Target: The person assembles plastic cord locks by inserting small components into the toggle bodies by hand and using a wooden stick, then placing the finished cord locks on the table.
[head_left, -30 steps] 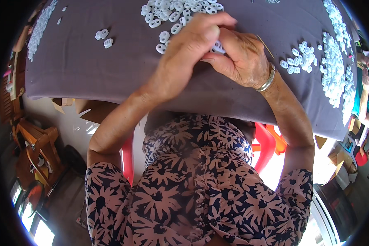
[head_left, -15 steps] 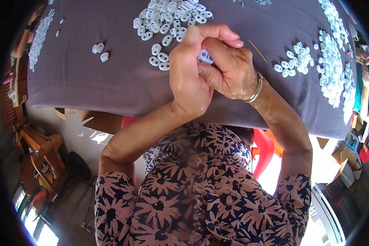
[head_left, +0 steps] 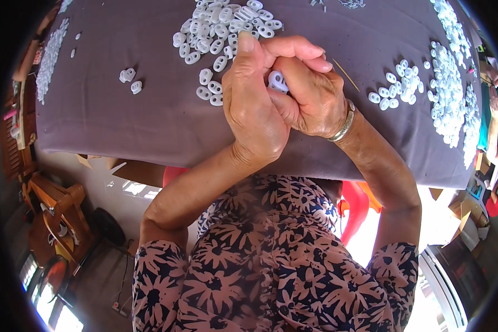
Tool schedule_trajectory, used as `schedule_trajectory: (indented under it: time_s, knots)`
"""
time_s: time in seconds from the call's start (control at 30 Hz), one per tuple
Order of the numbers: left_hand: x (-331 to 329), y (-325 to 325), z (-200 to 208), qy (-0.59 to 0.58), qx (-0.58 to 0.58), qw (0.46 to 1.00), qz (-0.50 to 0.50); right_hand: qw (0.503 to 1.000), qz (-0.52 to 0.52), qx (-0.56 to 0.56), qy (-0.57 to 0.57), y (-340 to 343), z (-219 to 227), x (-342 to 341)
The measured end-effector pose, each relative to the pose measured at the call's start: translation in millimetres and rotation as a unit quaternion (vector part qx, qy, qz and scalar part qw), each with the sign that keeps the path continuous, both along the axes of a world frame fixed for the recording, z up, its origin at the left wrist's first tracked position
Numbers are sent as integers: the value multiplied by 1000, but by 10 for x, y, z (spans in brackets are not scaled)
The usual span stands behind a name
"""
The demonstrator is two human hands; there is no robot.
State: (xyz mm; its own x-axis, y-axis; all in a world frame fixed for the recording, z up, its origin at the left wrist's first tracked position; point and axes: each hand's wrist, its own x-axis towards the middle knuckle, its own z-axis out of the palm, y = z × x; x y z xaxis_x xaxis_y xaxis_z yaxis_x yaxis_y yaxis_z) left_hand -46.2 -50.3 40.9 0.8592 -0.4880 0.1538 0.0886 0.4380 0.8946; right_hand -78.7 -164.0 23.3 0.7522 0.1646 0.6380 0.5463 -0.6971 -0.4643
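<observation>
A white two-hole plastic piece [head_left: 278, 82] is caught between my two hands above the table's near side. My right hand [head_left: 318, 99], with a bracelet at its wrist, is closed with its thumb and bent fingers against the piece. Wrapped round from the other side, my left hand [head_left: 254, 108] has its palm beside the piece and its fingers curled over the right hand's knuckles. Part of the piece is hidden by the fingers. Just beyond the left hand lies a pile of similar white pieces [head_left: 218, 27], with a few loose ones [head_left: 210, 88] nearer.
A dark cloth [head_left: 122, 122] covers the table. Right of my hands lie a thin wooden stick [head_left: 346, 75], a small cluster of pieces [head_left: 401, 86] and a large heap [head_left: 447, 94]. Tiny metal bits [head_left: 353, 3] lie at the far edge. Another person's hand [head_left: 493, 77] shows far right.
The view has shifted slightly, so the pile sits a little farther left in it. My left thumb is raised more upright; both hands still enclose the piece.
</observation>
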Motion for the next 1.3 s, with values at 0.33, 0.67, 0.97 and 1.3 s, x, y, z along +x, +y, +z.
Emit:
schedule_trajectory:
  time_s: [0.33,0.67,0.97,1.3]
  knots:
    - [16,-102,-17,10,10,997,70,997,-29,35,-58,24,-20,92]
    - [42,-117,-34,42,-8,996,74,999,-21,21,-24,24,-70,112]
    - [79,-134,-68,87,-60,991,77,998,-7,-16,62,2,-40,116]
    - [125,-155,-132,127,-80,987,61,993,-21,-60,96,-41,-50,153]
